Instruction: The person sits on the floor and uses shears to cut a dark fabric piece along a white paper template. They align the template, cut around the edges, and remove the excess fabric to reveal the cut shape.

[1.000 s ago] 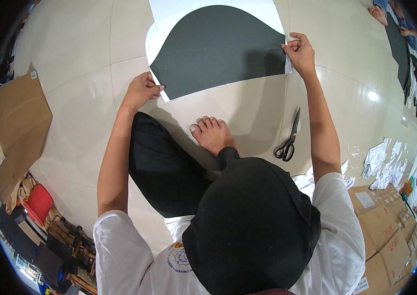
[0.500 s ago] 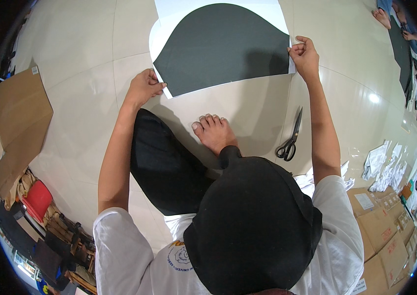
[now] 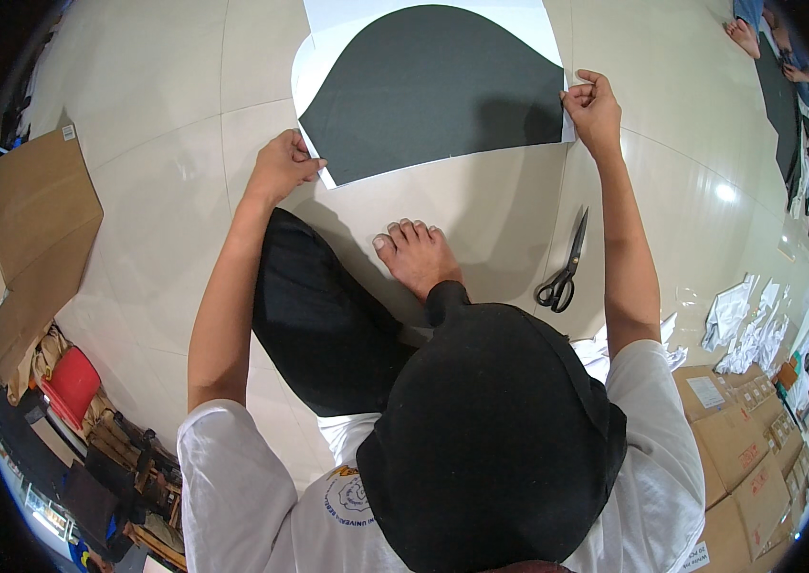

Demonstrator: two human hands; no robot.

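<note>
A dark grey panel (image 3: 433, 95) with a domed far edge and a gently curved near edge lies over a white sheet (image 3: 528, 33) on the floor. Whether the two are cloth or paper, I cannot tell. At the near left corner, my left hand (image 3: 282, 170) is closed, thumb and fingers pinching the white sheet's border. Across from it, my right hand (image 3: 593, 115) pinches the right border between thumb and fingers. Black-handled scissors (image 3: 562, 272) rest on the floor below my right hand, beside my forearm, touched by neither hand.
Pale floor tiles surround my bare foot (image 3: 419, 258). Folded brown cardboard (image 3: 46, 210) stands at the left, above a red chair-like object (image 3: 70, 387). White scraps (image 3: 743, 315) and cardboard boxes (image 3: 738, 449) lie at the right. Another person's foot (image 3: 741, 36) shows at the far right.
Almost nothing differs. The panel and sheet sit a hair farther right in the picture, and my left hand has edged slightly up with the corner. Both pinches stay.
</note>
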